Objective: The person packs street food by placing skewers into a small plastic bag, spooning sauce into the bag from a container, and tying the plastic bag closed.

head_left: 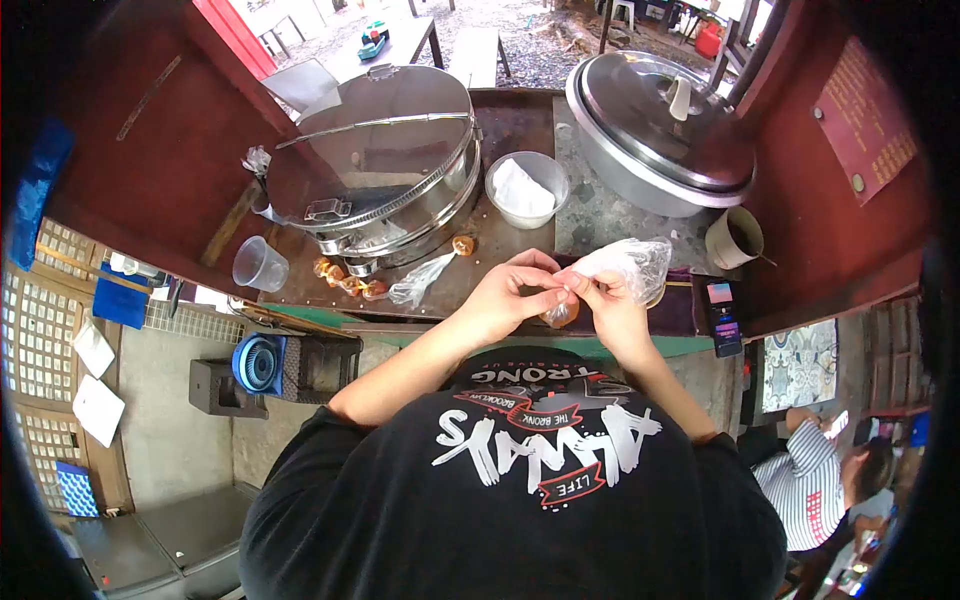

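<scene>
Both my hands meet at the counter's front edge over a small clear plastic bag with orange-brown contents. The fingertips of my left hand and my right hand pinch together at the bag's top, and the bag hangs below them. Just behind my right hand lies a bunch of clear plastic bags. Left of my hands, a knotted bag with a long loose plastic end rests on the counter. Several small filled orange-brown bags lie beside it.
A large lidded steel pot stands at the left and another lidded pot at the right. Between them is a plastic tub. A clear cup, a dark mug and a phone are nearby. A person sits behind, right.
</scene>
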`<act>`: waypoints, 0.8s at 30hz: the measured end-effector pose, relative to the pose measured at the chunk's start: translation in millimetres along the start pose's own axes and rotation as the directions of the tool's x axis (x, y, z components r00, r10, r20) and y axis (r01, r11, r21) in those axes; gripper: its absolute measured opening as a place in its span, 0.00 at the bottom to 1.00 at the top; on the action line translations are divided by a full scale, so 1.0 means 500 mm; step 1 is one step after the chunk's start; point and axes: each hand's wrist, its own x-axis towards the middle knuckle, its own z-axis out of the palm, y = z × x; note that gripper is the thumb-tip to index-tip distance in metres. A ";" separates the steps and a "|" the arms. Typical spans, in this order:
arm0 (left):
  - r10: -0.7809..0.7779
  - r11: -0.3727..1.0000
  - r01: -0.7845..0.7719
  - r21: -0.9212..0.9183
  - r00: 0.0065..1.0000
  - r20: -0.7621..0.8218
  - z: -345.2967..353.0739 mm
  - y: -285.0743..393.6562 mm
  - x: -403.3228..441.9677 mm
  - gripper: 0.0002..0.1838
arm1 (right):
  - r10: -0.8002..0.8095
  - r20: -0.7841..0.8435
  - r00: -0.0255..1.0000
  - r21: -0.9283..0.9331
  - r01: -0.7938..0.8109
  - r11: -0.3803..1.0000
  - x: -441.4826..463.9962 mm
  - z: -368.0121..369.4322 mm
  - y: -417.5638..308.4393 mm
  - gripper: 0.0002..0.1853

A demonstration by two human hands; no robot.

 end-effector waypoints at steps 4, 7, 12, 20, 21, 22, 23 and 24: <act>0.087 0.991 -0.091 0.103 0.995 0.039 0.005 0.004 -0.016 0.08 | 0.059 -0.093 0.994 0.014 -0.058 0.998 -0.006 -0.023 -0.025 0.09; 0.158 0.970 -0.158 0.183 0.987 0.014 0.005 0.010 -0.023 0.07 | -0.025 -0.085 0.996 0.093 0.032 0.995 -0.012 -0.014 -0.031 0.11; 0.006 0.987 0.007 0.160 0.997 -0.080 -0.011 -0.004 -0.033 0.09 | 0.075 0.136 0.988 0.196 -0.101 0.975 -0.014 -0.001 -0.051 0.13; -0.024 0.997 0.024 0.071 1.000 0.002 -0.013 0.001 -0.050 0.09 | 0.005 0.157 0.988 0.055 -0.014 0.998 -0.039 0.012 0.014 0.09; -0.002 0.992 -0.002 0.126 1.000 0.031 -0.016 0.005 -0.053 0.09 | 0.040 0.183 0.982 0.099 -0.059 0.993 -0.043 0.013 0.006 0.09; 0.019 0.983 -0.030 0.182 0.998 0.061 -0.017 0.009 -0.054 0.08 | 0.064 0.190 0.980 0.165 -0.096 0.982 -0.048 0.013 0.015 0.08; 0.043 0.974 -0.056 0.220 0.997 0.062 -0.015 0.012 -0.054 0.07 | 0.052 0.202 0.978 0.311 -0.114 0.943 -0.050 0.014 0.029 0.07; 0.041 0.975 -0.055 0.217 0.997 0.065 -0.011 0.020 -0.056 0.07 | 0.038 0.214 0.976 0.448 -0.133 0.884 -0.052 0.015 0.035 0.06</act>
